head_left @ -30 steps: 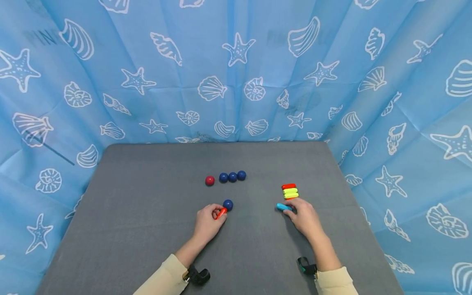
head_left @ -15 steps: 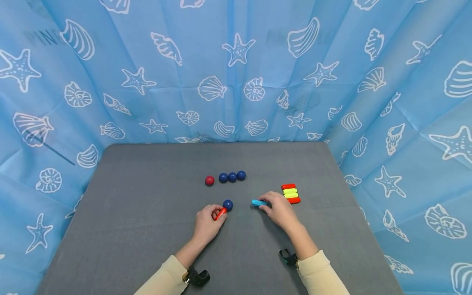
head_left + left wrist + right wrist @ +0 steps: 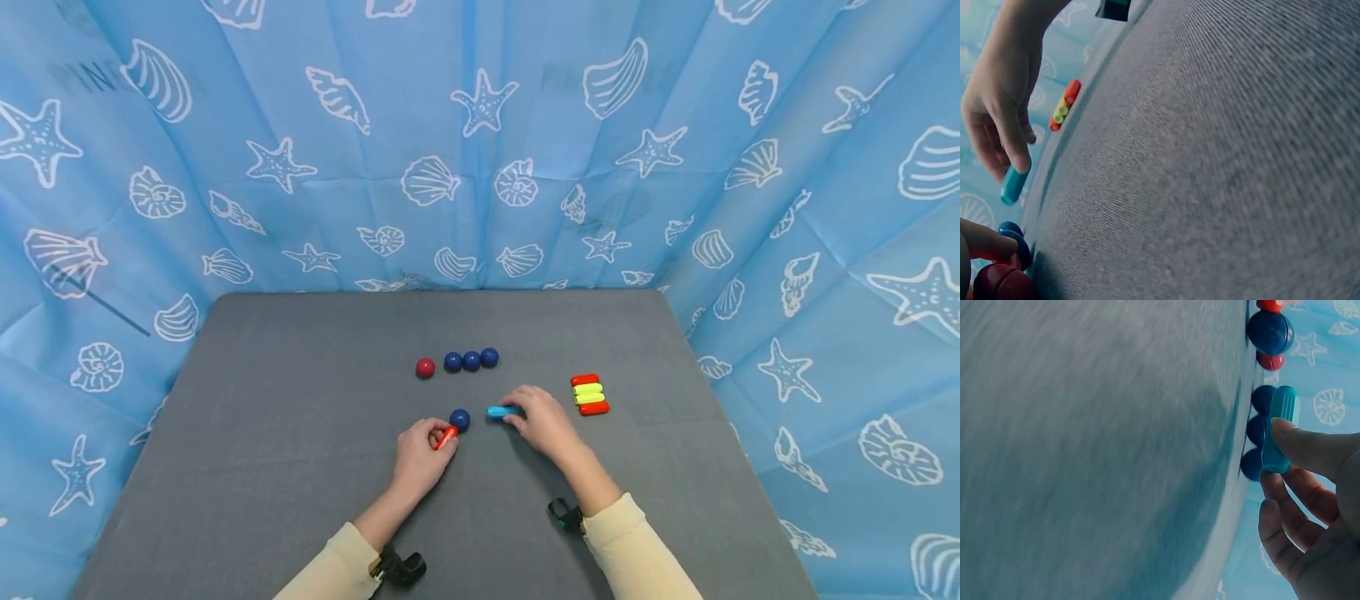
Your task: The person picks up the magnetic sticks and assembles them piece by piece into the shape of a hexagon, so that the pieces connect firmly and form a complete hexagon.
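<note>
My left hand (image 3: 418, 457) pinches a short red stick (image 3: 446, 437), shaped like a mini highlighter, right beside a dark blue ball (image 3: 461, 420); I cannot tell whether stick and ball touch. Just right of that ball, my right hand (image 3: 543, 423) holds a light blue stick (image 3: 501, 412) of the same kind between thumb and fingers. In the right wrist view the light blue stick (image 3: 1281, 428) shows ribs at one end, the thumb across its side. Most of my left hand lies outside the left wrist view, where the right hand (image 3: 1004, 100) appears at upper left.
Behind the hands, a red ball (image 3: 425, 368) sits left of a row of three dark blue balls (image 3: 471, 361). To the right lie stacked red and yellow sticks (image 3: 589, 399), side by side. A blue shell-patterned curtain (image 3: 480, 167) surrounds the grey table (image 3: 262, 400).
My right hand has carried the light blue stick left, from beside the red and yellow sticks to near the single blue ball. My left hand stays almost still.
</note>
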### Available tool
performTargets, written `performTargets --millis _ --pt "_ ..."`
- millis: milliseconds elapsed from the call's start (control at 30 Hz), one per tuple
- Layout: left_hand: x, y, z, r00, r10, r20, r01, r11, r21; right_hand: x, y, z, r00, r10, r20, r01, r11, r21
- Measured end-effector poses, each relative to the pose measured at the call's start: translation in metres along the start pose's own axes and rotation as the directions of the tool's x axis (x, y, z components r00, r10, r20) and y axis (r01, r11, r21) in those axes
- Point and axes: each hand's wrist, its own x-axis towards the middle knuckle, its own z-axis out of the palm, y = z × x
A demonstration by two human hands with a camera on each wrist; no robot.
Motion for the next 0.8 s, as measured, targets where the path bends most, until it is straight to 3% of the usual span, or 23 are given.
performTargets --millis 200,567,700,800 --pt "-0.001 0.004 -0.002 1.0 0.005 -0.01 -0.004 1.0 0.031 0.009 -0.009 0.009 0.999 -0.041 0.018 0.042 0.999 -0.011" --pt "-0.003 0.011 -0.004 1.0 -0.017 0.026 0.015 0.996 0.091 0.014 -0.014 0.021 0.998 -0.043 0.054 0.043 0.999 0.002" --pt "0.003 0.012 -0.01 0.996 0.011 0.086 -0.028 0.978 0.205 0.014 -0.014 0.023 0.997 -0.046 0.059 0.046 0.999 0.012" --pt "0.016 0.011 -0.016 0.984 0.074 0.161 -0.119 0.949 0.292 0.014 -0.013 0.023 0.997 -0.063 0.054 0.062 0.998 0.033"
